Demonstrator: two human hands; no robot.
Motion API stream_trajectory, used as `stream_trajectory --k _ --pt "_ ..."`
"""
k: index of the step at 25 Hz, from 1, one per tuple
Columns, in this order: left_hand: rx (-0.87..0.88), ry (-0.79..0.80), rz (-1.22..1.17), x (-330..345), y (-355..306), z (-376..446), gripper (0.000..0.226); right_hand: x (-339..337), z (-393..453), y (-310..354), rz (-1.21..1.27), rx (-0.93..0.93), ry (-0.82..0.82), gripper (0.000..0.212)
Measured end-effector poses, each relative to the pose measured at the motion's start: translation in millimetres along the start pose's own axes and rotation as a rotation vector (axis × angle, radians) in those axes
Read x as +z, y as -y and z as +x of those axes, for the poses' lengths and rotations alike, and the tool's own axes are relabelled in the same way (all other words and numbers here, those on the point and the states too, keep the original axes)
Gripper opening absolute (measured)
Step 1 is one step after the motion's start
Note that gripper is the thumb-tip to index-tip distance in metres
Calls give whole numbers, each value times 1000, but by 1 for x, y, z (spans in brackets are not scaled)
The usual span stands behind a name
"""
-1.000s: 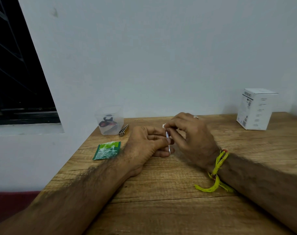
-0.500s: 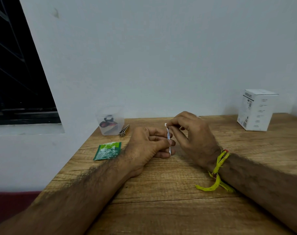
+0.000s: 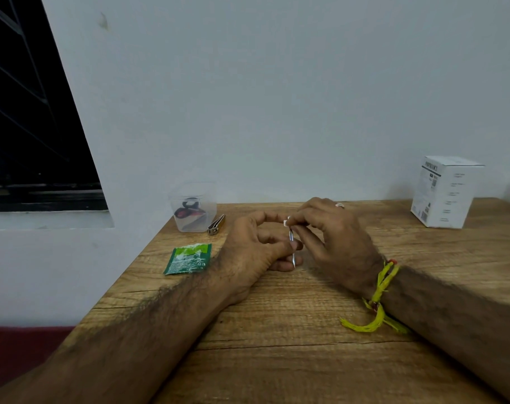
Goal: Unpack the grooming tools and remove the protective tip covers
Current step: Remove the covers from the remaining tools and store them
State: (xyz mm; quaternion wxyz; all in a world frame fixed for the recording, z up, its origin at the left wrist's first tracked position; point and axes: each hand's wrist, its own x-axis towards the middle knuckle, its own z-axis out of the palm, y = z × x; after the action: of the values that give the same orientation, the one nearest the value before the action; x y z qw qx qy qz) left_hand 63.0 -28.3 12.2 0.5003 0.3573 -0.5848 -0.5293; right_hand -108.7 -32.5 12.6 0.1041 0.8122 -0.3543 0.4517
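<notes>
A thin, silver metal grooming tool (image 3: 291,248) is held nearly upright above the middle of the light-brown wooden table (image 3: 277,360), its lower shaft pinched by the curled fingers of the left hand (image 3: 256,252), while the small white protective tip cover (image 3: 286,222) at its upper end is pinched by the fingertips of the right hand (image 3: 332,243). The cover-removal step is judged to be in hand, and whether the cover is already free cannot be told. A straight pull along the shaft seems called for next, the lower grip being kept firm.
</notes>
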Motion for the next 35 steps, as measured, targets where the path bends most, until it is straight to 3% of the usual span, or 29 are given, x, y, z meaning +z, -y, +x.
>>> stream_trajectory --k 13,19,27,35 --pt "-6 3 -3 -1 -1 -1 40 -2 -4 1 -9 -31 47 7" --pt "-91 -69 -75 -2 -6 4 12 -2 -3 4 40 -41 110 9" --pt "-64 -112 -24 0 -4 2 13 -3 -4 2 57 -49 138 10" --pt "-12 -200 25 1 -2 3 14 -5 -6 8 -113 -75 177 9"
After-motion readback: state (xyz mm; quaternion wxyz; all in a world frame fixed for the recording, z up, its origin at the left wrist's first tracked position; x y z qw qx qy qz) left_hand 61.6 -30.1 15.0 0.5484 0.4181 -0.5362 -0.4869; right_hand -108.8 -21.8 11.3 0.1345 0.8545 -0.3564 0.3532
